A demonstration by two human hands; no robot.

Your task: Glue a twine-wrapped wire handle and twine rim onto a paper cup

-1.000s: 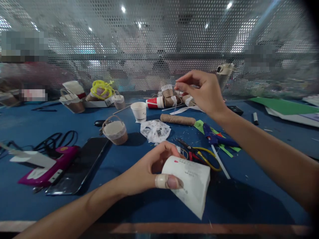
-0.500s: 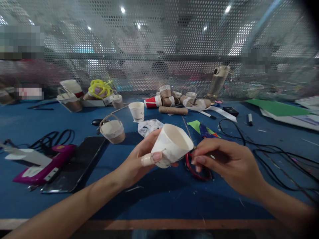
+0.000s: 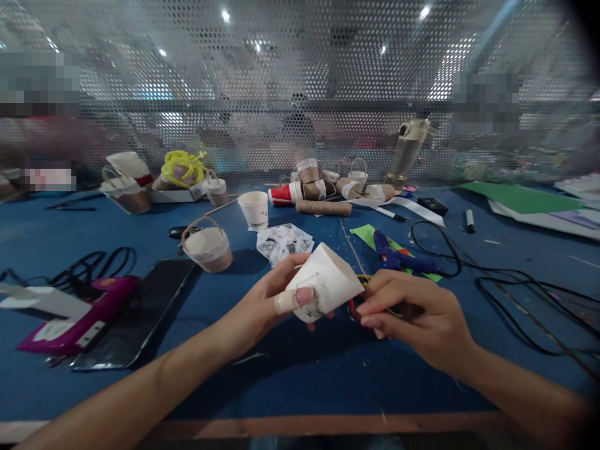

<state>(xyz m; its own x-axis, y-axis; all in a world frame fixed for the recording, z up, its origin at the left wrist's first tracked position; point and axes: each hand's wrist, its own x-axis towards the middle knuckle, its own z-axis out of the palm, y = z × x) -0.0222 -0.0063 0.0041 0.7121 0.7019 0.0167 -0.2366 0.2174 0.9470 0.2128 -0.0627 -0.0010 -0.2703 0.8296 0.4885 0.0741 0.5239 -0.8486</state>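
Note:
My left hand [image 3: 265, 303] is wrapped round a white paper cup [image 3: 323, 281], with the thumb pressed on its printed side wall. The cup is tilted, its mouth turned to the right and mostly out of sight. Close to the cup's rim, my right hand [image 3: 419, 315] has its thumb and fingers pinched together; whatever is between them is too small or hidden. Thin brown twine [image 3: 349, 237] runs over the table to that hand. Behind the right fingers lies something red and yellow, largely covered. Crumpled clear plastic [image 3: 284, 242] is just beyond the cup.
A blue glue gun [image 3: 387, 253] lies on green paper at right, near black cables [image 3: 510, 294]. At left are a phone [image 3: 135, 319], a purple device [image 3: 77, 328] and a small basket [image 3: 209, 250]. A twine roll [image 3: 323, 207] and several small baskets stand behind.
My left hand has turned the cup, so its inside no longer faces me and more side wall shows. My right hand has shifted slightly left and down, uncovering more of the glue gun.

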